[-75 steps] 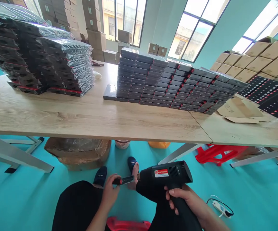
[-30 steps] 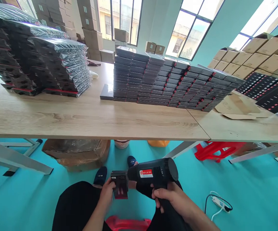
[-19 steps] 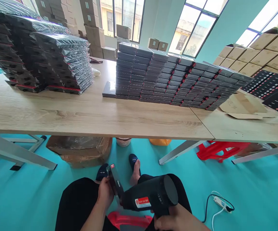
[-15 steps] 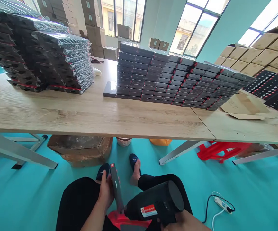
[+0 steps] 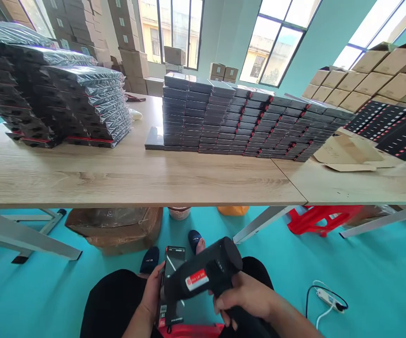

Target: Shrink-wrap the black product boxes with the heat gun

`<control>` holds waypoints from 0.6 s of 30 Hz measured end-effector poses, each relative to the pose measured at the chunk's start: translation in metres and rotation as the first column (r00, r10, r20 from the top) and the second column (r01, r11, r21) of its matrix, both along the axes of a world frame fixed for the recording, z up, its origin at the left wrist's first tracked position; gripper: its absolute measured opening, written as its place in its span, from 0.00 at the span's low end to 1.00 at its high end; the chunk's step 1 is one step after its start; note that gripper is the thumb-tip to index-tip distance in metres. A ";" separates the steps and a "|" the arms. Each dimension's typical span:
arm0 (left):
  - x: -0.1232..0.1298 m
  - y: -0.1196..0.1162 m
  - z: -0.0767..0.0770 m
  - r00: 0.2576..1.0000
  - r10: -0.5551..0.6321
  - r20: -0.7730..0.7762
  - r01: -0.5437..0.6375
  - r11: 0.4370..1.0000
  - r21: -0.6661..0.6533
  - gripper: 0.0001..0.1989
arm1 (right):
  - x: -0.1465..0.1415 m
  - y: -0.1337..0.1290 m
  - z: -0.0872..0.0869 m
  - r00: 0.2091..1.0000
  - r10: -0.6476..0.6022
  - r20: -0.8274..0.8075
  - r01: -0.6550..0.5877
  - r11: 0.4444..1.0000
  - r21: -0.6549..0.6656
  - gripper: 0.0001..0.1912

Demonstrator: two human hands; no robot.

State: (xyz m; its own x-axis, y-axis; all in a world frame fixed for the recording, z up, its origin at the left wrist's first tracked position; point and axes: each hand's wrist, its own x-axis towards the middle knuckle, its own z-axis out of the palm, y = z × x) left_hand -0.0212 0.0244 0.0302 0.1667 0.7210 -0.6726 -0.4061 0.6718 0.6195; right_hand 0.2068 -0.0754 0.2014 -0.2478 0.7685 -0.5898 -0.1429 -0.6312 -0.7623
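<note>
My left hand grips a slim black box by its left edge, low between my knees. The box's broad printed face is turned up, with small red marks and a barcode label near its lower end. Wrapped round the handle of a black heat gun is my right hand. The heat gun carries a red and white label, and its nozzle points left, over the box. Part of the box's face is hidden behind the barrel.
On the wooden table stand a long stack of dark boxes and, at left, several film-wrapped stacks. Flattened cardboard lies at right. Underneath are a carton and a red stool. A power strip lies on the floor.
The box has turned from its narrow side to its broad face. The heat gun has moved up and left, and its nozzle now lies across the box. The view has tilted slightly up.
</note>
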 end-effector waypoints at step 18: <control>-0.001 -0.007 -0.003 1.000 -0.010 -0.009 0.010 0.999 0.042 0.12 | -0.011 0.018 0.010 0.939 -0.268 0.216 0.250 0.962 0.107 0.06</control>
